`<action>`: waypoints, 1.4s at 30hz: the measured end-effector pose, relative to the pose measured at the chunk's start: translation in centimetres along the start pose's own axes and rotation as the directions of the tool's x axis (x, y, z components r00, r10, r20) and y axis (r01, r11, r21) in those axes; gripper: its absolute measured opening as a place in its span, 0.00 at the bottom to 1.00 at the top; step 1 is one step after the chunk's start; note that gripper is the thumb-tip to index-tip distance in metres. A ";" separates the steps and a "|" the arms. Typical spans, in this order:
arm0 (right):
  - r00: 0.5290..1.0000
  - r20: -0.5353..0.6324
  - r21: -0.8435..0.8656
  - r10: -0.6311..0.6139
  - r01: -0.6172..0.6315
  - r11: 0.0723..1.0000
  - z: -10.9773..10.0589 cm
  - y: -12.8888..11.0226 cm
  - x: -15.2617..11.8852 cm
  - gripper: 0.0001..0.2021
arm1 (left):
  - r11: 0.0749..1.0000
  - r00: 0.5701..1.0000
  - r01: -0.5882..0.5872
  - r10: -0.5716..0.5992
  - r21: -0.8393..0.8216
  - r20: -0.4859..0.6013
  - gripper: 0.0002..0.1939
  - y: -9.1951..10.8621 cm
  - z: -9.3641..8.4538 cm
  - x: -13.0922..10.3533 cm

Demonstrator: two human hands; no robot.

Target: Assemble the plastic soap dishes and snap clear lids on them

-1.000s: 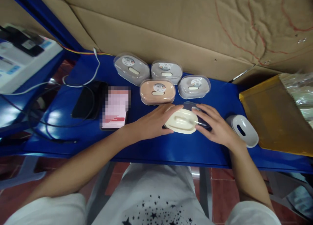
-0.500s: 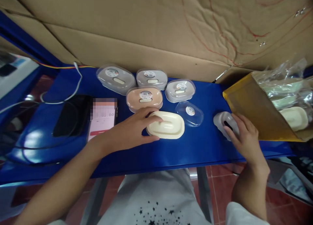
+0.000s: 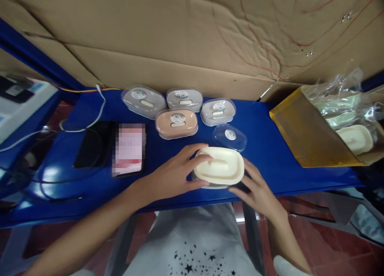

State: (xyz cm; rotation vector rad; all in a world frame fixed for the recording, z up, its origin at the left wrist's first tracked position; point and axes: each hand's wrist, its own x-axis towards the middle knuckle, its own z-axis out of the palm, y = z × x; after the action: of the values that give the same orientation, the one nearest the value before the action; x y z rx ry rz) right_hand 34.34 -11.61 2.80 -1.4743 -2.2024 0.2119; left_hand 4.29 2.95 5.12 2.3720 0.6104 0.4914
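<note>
My left hand [image 3: 177, 174] grips the left end of a cream oval dish [image 3: 229, 174], thumb on its inside and fingers along its rim. Directly beneath the dish shows the edge of a grey oval shell [image 3: 217, 186], mostly hidden. My right hand [image 3: 259, 190] curls around the right end of this stack, holding the grey shell. Just behind them a clear oval lid [image 3: 239, 140] with a round sticker lies on the blue table. Whether dish and shell are pressed together I cannot tell.
Behind are three grey lidded oval boxes [image 3: 185, 100] and a peach one [image 3: 163, 126]. On the left, a phone [image 3: 129, 148] lies near a black flat object [image 3: 94, 144] and cables. A carton [image 3: 288, 128] at right holds cream dishes and plastic bags.
My right hand has carried the grey shell left from beside the carton to under the cream dish. My left hand, with the dish, has shifted right and towards me.
</note>
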 end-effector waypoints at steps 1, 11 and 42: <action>1.000 -0.018 0.008 -0.006 0.007 1.000 -0.3 0.6 0.7 0.18 | 1.000 1.000 0.011 -0.011 0.011 -0.002 0.28 -0.1 0.3 -0.3; 0.987 0.096 -0.150 0.125 -0.110 0.983 -0.7 5.6 6.2 0.27 | 0.970 0.989 0.073 -0.040 0.234 -0.141 0.24 1.6 3.2 -2.4; 0.985 -0.166 0.077 -0.039 0.052 0.996 -1.8 1.4 1.4 0.25 | 0.920 0.860 0.385 -0.331 0.069 -0.389 0.24 -0.7 3.3 -5.8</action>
State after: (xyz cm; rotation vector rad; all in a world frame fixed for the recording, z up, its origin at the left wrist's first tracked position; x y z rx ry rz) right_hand 35.89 -9.97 4.23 -1.3467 -2.0689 0.1568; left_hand 0.88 -1.30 1.20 2.2309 1.2761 0.7525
